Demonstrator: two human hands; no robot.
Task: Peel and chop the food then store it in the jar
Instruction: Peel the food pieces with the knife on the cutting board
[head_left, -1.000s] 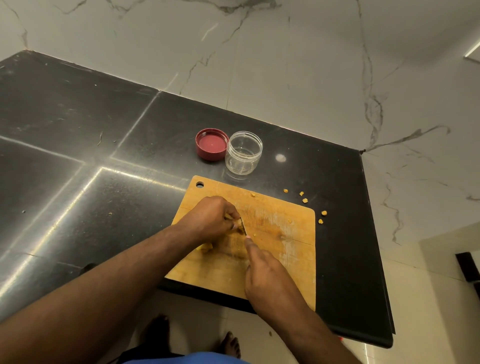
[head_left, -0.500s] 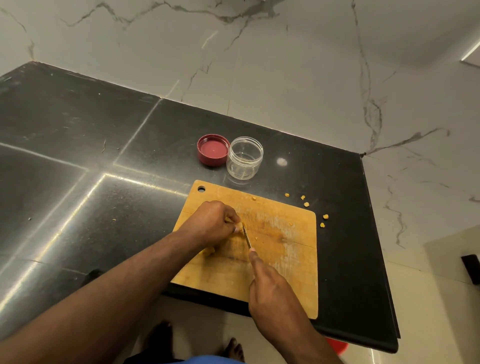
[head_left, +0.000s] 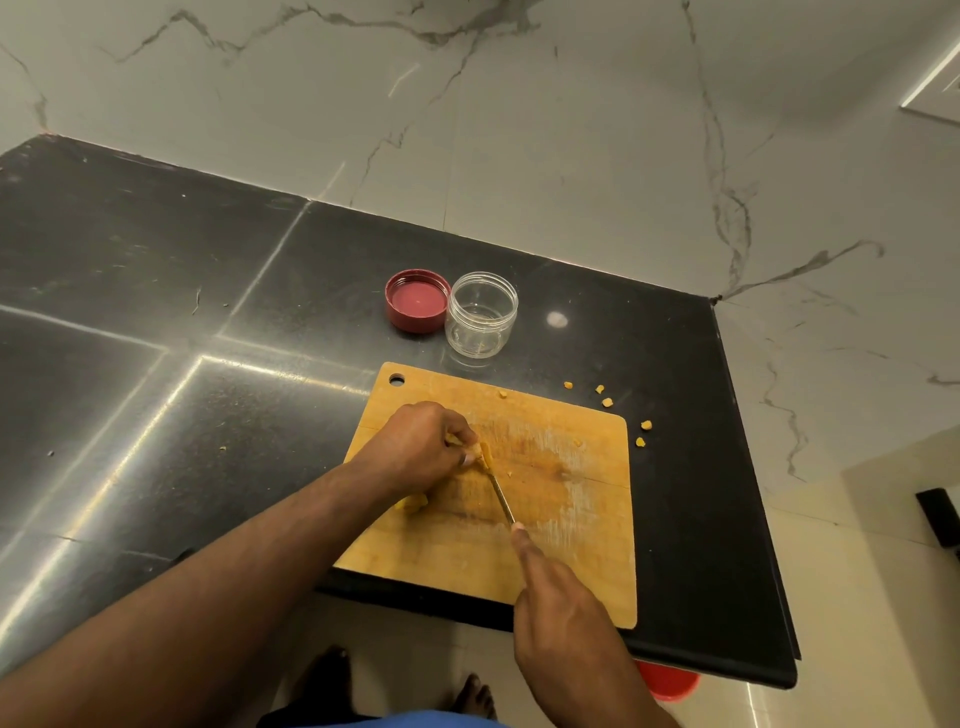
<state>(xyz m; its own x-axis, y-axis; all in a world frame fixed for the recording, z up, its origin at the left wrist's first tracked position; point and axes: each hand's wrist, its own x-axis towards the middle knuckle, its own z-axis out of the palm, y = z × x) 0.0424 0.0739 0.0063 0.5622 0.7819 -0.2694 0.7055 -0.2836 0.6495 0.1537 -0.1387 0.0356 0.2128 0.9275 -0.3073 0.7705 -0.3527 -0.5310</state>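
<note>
Both hands on cutting board (head_left: 582, 519) | board – near counter (head_left: 156, 312) front edge

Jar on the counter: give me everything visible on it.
The jar is small, round and squat, of clear material that looks like plastic, with a ridged threaded neck. It stands upright and open on the black counter, just beyond the far edge of the wooden cutting board. Its red lid lies inverted close on its left; whether they touch is unclear. A tiny yellowish fleck shows near its bottom, otherwise it looks empty. Neither hand touches it.
</note>
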